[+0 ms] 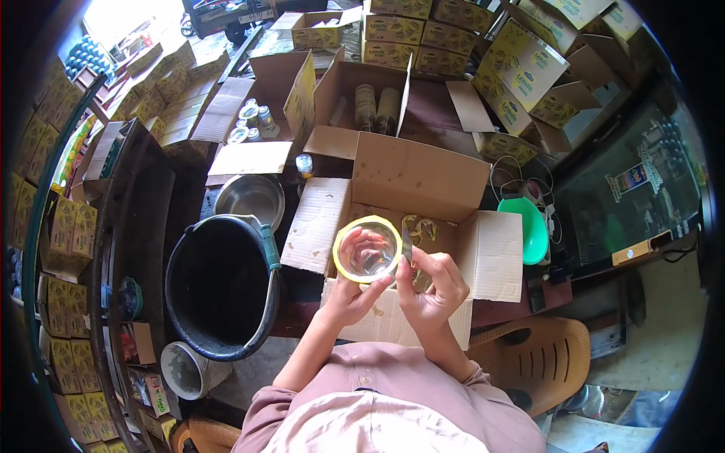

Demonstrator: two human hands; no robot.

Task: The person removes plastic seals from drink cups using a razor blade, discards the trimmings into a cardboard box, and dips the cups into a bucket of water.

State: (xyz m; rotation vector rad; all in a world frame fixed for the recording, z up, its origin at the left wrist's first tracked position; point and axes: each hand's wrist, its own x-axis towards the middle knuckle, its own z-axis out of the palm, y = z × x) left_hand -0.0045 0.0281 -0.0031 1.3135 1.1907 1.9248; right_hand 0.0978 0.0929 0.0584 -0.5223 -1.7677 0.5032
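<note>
A clear cup (368, 260) with a yellow rim is held in my left hand (349, 300), tilted so I look into its mouth. The fingers of that hand show through the clear wall. My right hand (434, 293) pinches a thin, dark grey strip (407, 240) against the right side of the cup's rim; whether it is a blade or a piece of film I cannot tell. Both hands are above an open cardboard box (419, 170). Inside the box lie some curled yellow and dark scraps (427, 229).
Left of the box stand a large black bucket (175, 291), a metal bowl (226, 200) and a grey pail (181, 370). A green bowl (532, 226) sits at the right. Behind are open cartons with cans (266, 119) and stacked yellow boxes (393, 29). A plastic chair (540, 347) is beside me.
</note>
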